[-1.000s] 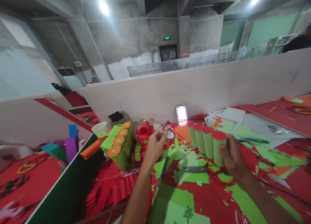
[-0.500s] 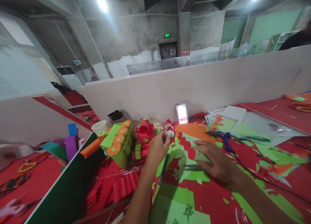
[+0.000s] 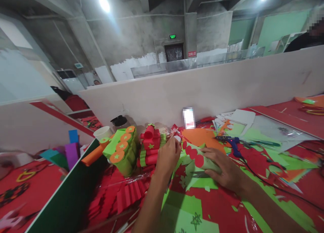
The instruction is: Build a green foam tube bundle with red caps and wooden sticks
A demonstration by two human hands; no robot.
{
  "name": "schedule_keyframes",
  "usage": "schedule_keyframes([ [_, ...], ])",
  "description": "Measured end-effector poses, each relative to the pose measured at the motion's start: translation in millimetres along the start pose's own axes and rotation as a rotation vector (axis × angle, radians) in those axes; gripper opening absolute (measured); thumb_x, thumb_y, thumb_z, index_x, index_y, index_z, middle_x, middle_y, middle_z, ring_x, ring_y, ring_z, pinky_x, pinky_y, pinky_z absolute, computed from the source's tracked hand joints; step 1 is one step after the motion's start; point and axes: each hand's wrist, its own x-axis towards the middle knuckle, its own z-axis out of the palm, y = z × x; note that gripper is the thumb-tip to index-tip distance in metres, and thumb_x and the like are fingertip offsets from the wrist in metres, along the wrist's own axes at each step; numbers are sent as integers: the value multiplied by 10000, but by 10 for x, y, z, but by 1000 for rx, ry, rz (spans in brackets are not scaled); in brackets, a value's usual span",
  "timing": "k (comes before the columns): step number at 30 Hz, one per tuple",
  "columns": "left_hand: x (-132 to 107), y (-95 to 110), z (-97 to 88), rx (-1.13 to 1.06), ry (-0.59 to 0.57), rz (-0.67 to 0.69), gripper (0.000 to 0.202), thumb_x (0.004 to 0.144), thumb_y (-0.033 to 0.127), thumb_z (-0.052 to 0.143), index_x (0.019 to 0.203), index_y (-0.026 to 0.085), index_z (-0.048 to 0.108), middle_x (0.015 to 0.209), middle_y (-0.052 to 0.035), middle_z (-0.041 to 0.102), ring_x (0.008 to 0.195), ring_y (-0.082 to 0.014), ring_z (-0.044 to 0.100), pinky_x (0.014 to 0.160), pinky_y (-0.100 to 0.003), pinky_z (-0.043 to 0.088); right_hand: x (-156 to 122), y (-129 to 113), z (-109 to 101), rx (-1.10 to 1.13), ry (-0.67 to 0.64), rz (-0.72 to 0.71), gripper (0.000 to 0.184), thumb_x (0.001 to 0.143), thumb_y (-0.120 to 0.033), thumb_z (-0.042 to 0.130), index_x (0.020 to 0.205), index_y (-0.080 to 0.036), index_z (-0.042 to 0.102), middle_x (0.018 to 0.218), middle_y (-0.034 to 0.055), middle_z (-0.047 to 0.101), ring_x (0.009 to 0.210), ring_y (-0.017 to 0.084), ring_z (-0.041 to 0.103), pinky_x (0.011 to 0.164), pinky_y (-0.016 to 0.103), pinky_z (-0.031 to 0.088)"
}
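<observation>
My right hand [image 3: 221, 167] is wrapped over a light green paper-tube model [image 3: 209, 163], which has a row of red paper discs [image 3: 192, 153] along its near end. Close to the left end of that row, my left hand [image 3: 170, 154] is closed with its fingertips pinched. Whatever lies between those fingertips is hidden. A small white round piece [image 3: 178, 138] shows just behind them. Left of my left hand stands a red and green paper model [image 3: 151, 146] with a star. Scissors [image 3: 201, 174] lie partly under the model in my right hand.
A green model with orange discs [image 3: 121, 147] stands at left, near a white cup [image 3: 103, 132]. A blue glue gun [image 3: 235, 146] lies to the right, its cord trailing forward. Green sheets [image 3: 187, 209] and scraps cover the red table. A lit phone [image 3: 188, 118] leans on the partition.
My left hand has moved right, closer to the red discs. My right hand stays on the green model, which has barely shifted. The view has turned slightly.
</observation>
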Motion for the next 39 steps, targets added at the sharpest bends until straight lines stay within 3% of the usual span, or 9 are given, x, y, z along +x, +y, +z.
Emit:
schedule_keyframes([
  [8,-15,24,44,44,21,61,127,906,274,398,916,216,510,865,-44,658,744,-182,606,594,-253,330,14,-37,-38,32,25,18,356,852,-320,554,1184,-219,470,1273,131,537,1189,256,494,958,406,443],
  [30,-19,48,35,66,-98,198,180,937,283,345,963,213,509,939,-72,650,820,-198,622,621,-249,351,-4,14,-20,42,42,23,354,861,-317,544,1192,-223,458,1286,117,528,1200,250,484,967,388,439],
  [39,-29,40,5,93,-91,250,211,947,273,315,1013,214,507,953,-61,647,827,-190,617,649,-254,395,2,-15,-51,64,27,39,360,857,-305,559,1192,-219,458,1284,125,526,1199,256,480,976,406,425],
])
